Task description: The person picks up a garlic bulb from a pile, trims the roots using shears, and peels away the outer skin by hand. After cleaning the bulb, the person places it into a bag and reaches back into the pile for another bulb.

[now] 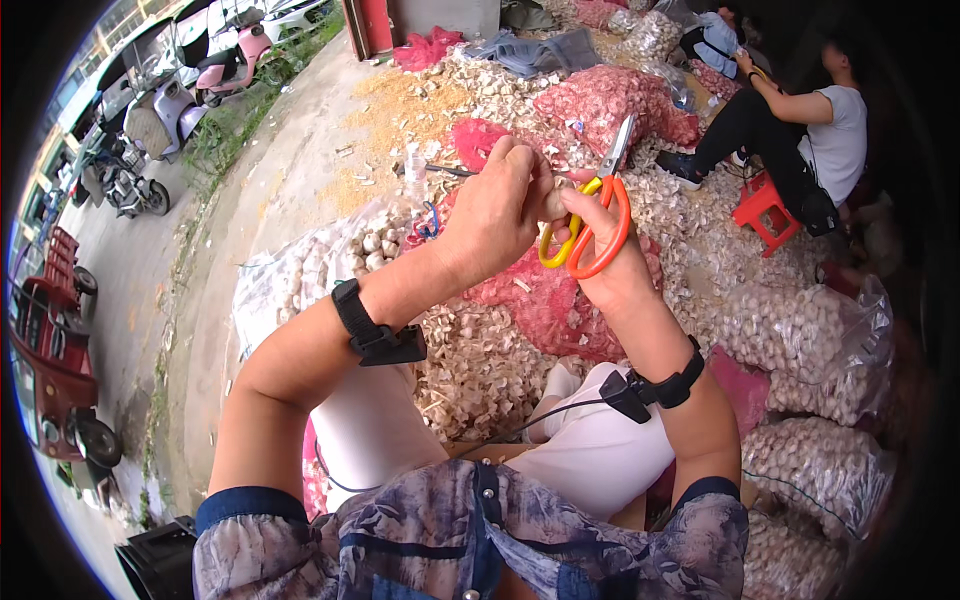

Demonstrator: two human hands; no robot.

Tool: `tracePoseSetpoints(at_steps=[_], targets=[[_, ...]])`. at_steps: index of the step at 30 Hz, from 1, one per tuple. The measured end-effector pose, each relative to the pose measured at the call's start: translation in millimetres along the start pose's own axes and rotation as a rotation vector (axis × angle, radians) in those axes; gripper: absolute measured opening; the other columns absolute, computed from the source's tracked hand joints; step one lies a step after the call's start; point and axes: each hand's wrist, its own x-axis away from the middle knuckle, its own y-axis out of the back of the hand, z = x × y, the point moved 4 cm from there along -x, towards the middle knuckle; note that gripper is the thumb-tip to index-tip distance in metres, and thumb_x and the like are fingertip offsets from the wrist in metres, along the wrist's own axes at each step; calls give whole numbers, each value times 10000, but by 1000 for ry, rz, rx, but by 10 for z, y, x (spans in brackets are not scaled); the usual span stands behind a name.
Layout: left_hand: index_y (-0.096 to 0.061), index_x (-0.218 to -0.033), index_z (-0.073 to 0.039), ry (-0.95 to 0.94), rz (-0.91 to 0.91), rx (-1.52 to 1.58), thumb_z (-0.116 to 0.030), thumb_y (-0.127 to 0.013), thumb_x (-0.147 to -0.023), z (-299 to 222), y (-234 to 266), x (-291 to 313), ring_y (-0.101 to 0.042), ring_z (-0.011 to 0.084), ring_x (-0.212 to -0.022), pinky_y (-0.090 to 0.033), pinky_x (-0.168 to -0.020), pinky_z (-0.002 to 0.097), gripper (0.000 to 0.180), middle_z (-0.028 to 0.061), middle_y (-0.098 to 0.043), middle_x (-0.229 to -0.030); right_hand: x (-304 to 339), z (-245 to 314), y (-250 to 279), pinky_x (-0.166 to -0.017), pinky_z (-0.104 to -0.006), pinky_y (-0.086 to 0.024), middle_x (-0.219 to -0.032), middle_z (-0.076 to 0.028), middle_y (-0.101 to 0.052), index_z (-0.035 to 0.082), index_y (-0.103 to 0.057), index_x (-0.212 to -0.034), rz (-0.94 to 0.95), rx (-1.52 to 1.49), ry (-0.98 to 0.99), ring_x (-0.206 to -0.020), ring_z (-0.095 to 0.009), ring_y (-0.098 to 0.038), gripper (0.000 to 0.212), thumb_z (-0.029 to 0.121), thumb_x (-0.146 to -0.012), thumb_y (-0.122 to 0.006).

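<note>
My right hand [612, 268] is wrapped round a pair of scissors [617, 150] with orange and yellow handles, their blades pointing up and away from me. A pale garlic bulb [555, 204] sits between my two hands, close to the right thumb and fingertips. My left hand [498, 207] is closed, its bent fingers against the bulb's left side; the fingertips are partly hidden. Below the hands lies a red mesh bag [545, 305] among dry garlic skins [470, 375]. Trimmed garlic bulbs [375, 243] lie in a clear plastic bag left of my left wrist.
Filled bags of garlic [815, 465] are stacked at the right. A person [840, 140] sits near a red stool [768, 212]; another person is farther back. A red mesh sack [610, 105] lies ahead. Scooters [180, 112] and a red three-wheeler [55, 360] stand at the left.
</note>
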Motion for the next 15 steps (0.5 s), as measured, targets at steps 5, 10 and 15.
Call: tracePoseSetpoints(at_steps=[5, 10, 15], targets=[[-448, -939, -13, -30, -52, 122, -47, -475, -978, 105, -121, 49, -598, 159, -703, -495, -535, 271, 59, 97, -472, -949, -117, -186, 208, -641, -284, -451, -890, -41, -577, 128, -529, -1022, -91, -208, -150, -726, -148, -532, 221, 91, -843, -654], [-434, -983, -28, 197, -52, 239, -57, -466, -990, 216, -143, 7, -601, 132, -683, -481, -521, 253, 43, 78, -519, -911, -315, -199, 545, -717, -296, -469, -914, -37, -590, 136, -555, -957, -148, -297, -163, -813, -164, -546, 122, 104, -858, -618], [-445, -1093, -25, 322, -19, 495, -162, -538, -982, 429, -49, -25, -610, 115, -726, -516, -548, 254, 199, 87, -574, -944, -183, -4, 321, -623, -351, -528, -875, -93, -600, 72, -463, -1142, -148, 9, -24, -703, -217, -632, 305, 113, -876, -607]])
